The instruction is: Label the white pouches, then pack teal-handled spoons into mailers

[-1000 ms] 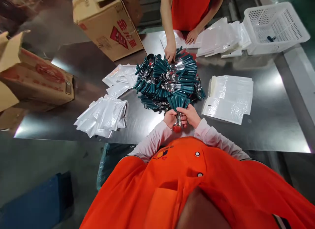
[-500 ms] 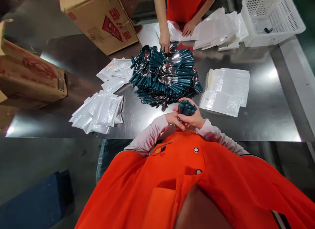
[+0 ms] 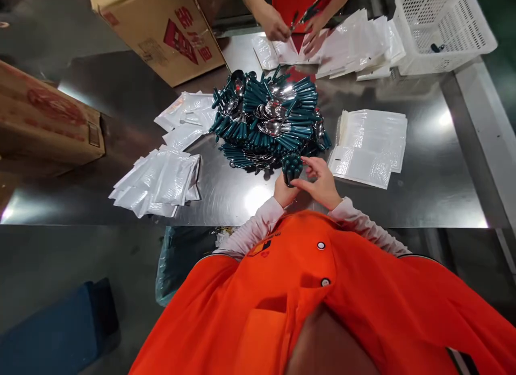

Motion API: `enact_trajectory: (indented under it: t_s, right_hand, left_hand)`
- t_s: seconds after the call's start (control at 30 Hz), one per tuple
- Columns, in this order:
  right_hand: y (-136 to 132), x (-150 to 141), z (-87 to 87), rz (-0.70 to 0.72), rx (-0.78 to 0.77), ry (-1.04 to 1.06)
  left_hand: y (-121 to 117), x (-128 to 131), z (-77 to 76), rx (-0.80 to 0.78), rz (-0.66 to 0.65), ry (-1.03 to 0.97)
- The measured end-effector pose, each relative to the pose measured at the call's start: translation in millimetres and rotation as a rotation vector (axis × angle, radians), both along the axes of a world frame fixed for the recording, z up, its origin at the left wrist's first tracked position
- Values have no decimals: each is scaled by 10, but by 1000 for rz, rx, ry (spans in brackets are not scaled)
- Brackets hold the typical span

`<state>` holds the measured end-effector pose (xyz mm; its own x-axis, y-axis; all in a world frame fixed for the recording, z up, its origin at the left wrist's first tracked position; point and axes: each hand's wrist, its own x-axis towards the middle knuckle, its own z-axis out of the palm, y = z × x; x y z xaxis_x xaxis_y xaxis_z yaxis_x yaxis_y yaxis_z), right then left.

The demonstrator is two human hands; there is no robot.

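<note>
A bundle of green-handled cutlery (image 3: 292, 168) stands upright in front of me, handle ends up; its metal ends are hidden. My left hand (image 3: 284, 192) is closed around its lower left side, with most fingers out of sight. On the right, my right hand (image 3: 322, 184) has its thumb and fingertips against the bundle, pinching it from that side. Just behind lies a big pile of green-handled spoons (image 3: 268, 117), some with their shiny bowls showing.
White padded bags lie in a stack (image 3: 368, 146) at right and a heap (image 3: 157, 181) at left. Across the steel table (image 3: 435, 186), a co-worker's hands (image 3: 276, 25) hold cutlery over more bags. Cardboard boxes (image 3: 157, 36) stand left; a white basket (image 3: 443, 33) is far right.
The bundle has moved slightly left and away from my body, and now stands more upright. My right hand has loosened to its right side. The co-worker has lifted cutlery from the pile.
</note>
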<state>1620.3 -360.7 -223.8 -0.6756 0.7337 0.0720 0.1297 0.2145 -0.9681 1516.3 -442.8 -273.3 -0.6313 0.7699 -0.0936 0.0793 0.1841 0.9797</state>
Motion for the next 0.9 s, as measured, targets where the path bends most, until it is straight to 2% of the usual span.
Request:
enact_trajectory:
  t_s: [0.1,0.2,0.33,0.5,0.57,0.7,0.83,0.9]
  right_hand:
    - [94,42,-50,14,-158,-38]
    - [51,47,-61,-5,-248,8]
    - [-27,23,-4,-24,-217,0]
    - [68,17,28,31,-24,-252]
    - [116,33,16,79,-72,-289]
    - [166,61,17,235,-261,-304]
    - [249,79,80,312,-219,-243]
    - [343,131,128,334,-211,-210]
  left_hand:
    - [-76,-70,32,-50,23,-12]
    - [-131,-80,70,-47,17,-40]
    - [-183,-60,76,-98,-6,-84]
    - [-304,-58,14,-162,-117,-224]
    - [-370,-75,-25,-167,-147,-308]
    - [-490,-129,-110,-116,-178,-437]
    - [-575,-187,-168,-77,-237,-569]
    - [-601,-245,-174,-56,-187,-629]
